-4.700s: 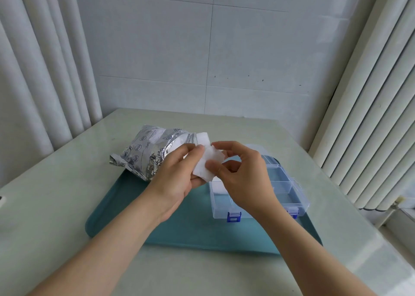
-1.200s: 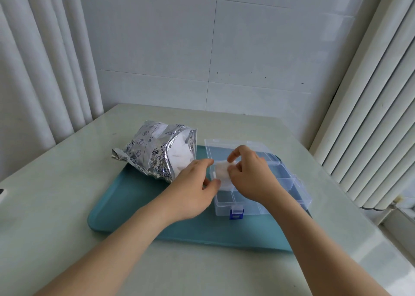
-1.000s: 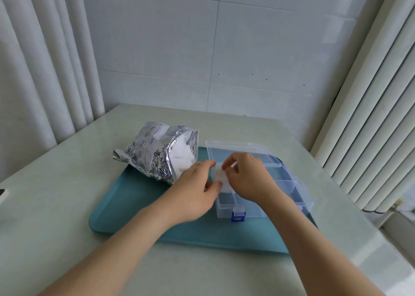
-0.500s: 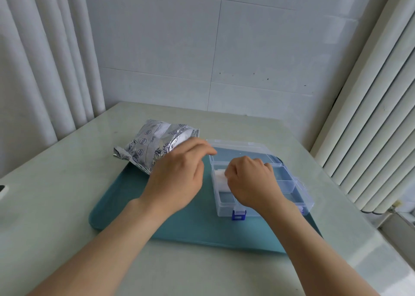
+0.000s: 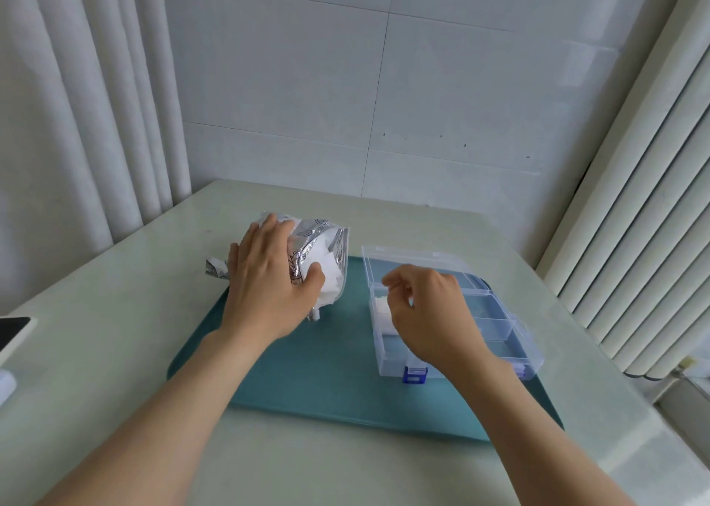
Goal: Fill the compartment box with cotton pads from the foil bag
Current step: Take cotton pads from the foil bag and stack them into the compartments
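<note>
Cotton pads [image 5: 382, 307], white and soft-edged, sit in a far-left compartment of the clear compartment box [image 5: 499, 346], which rests on the right half of a teal tray [image 5: 307, 375] on a pale counter [image 5: 115, 352]. The person's right hand [image 5: 428, 313] hovers over that side of the box, fingers loosely curled and nothing seen in their grasp; whether the fingertips touch the pads cannot be told. The left hand [image 5: 269, 286] grips the crinkled silver foil bag [image 5: 311, 233], fingers spread over its top and thumb pressed at its mouth. The bag lies on its side at the tray's far-left corner, its sealed tail hanging past the rim onto the counter, its mouth gaping toward the box with further pads [image 5: 328, 271] showing white inside. A bare strip of tray separates bag and box, and a broader bare stretch runs along the tray's near side in front of both. The box's clear lid [image 5: 415, 259] is swung open toward the wall, and a blue latch [image 5: 414, 374] sits on its near wall. A dark flat device [image 5: 11, 332] lies at the counter's left edge. Pale curtains [image 5: 77, 121] hang left of the counter, vertical blinds [image 5: 634, 236] right.
</note>
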